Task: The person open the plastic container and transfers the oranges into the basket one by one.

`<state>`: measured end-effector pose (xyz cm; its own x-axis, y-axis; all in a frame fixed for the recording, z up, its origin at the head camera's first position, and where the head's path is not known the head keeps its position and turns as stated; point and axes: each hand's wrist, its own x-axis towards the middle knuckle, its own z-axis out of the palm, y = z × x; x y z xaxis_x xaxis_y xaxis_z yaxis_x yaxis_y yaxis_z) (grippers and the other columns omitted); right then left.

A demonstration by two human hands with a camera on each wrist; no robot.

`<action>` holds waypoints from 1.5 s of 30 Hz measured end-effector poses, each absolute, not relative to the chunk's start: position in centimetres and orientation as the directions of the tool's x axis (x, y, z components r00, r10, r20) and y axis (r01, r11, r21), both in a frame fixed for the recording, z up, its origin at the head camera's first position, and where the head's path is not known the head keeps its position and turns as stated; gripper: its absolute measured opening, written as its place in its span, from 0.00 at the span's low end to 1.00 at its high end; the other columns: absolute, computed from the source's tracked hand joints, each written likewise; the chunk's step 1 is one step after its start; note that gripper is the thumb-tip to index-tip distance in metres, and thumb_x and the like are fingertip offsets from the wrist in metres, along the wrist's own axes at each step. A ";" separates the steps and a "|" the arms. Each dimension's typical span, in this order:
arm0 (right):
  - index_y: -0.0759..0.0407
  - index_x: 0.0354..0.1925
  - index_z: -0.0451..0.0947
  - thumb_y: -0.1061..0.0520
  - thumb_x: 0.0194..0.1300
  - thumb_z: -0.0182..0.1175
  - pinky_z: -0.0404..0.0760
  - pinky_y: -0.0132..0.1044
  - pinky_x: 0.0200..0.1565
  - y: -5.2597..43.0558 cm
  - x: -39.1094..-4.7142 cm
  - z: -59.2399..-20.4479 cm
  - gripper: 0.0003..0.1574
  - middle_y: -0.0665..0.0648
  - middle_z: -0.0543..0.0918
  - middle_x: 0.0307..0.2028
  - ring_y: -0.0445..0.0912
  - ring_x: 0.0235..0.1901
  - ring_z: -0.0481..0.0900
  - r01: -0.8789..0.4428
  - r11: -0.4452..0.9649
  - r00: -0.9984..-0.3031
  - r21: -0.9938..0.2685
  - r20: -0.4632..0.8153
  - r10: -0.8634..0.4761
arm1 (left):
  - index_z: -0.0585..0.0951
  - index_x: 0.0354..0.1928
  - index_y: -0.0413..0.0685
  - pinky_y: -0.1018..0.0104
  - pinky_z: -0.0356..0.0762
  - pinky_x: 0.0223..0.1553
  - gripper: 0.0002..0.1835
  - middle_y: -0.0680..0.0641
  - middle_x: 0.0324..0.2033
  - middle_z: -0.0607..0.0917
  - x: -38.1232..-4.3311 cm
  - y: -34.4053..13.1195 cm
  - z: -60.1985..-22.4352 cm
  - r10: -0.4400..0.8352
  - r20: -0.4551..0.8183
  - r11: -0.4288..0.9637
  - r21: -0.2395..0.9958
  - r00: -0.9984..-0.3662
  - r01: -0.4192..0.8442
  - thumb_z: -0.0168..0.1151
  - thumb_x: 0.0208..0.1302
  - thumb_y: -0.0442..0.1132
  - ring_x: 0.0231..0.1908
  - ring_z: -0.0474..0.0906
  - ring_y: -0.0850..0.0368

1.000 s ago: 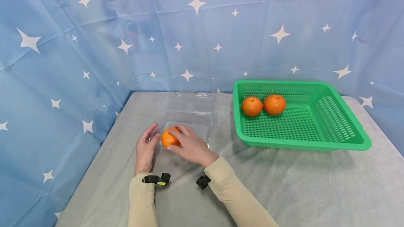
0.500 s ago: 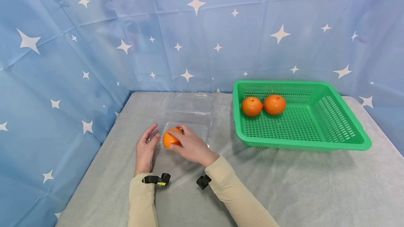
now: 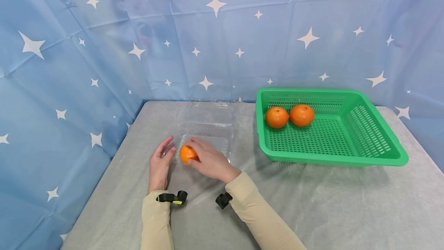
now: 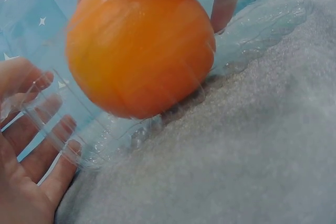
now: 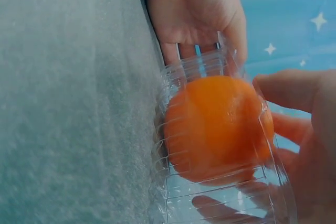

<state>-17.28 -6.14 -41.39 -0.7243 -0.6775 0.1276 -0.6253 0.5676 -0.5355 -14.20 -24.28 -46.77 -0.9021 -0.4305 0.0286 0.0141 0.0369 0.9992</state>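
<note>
My right hand [image 3: 212, 160] holds an orange [image 3: 187, 154] in the near left part of a clear plastic clamshell container [image 3: 219, 142]. Its thumb and fingers curve round the fruit, as the right wrist view shows. In that view the orange [image 5: 212, 129] appears behind the ribbed transparent wall, low in the container. My left hand [image 3: 160, 165] holds the left side of the container, thumb by the rim and fingers spread along the wall. In the left wrist view, the left hand's fingers [image 4: 44, 150] show through the plastic, and the orange [image 4: 142, 51] is close beyond them.
The container's lid [image 3: 209, 113] lies folded back toward the curtain. To the right stands a green plastic basket [image 3: 333, 159] with two more oranges [image 3: 301, 115] at its left end. A grey cloth [image 3: 312, 211] covers the table, and a blue starred curtain [image 3: 243, 30] hangs behind.
The orange and my right fingers have shifted slightly right and look lower in the container, with more of the fruit covered by the hand. My left hand stays in place.
</note>
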 end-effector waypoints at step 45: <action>0.52 0.63 0.58 0.39 0.51 0.60 0.72 0.39 0.40 -6.2 -17.4 -41.5 0.45 0.55 0.67 0.53 0.46 0.45 0.68 -0.393 0.629 -0.849 -0.671 0.002 -0.528 | 0.73 0.55 0.62 0.55 0.59 0.57 0.18 0.54 0.55 0.72 -14.0 -24.1 -46.4 -0.432 -0.007 0.042 0.999 -0.902 -0.028 0.50 0.63 0.42 0.54 0.68 0.62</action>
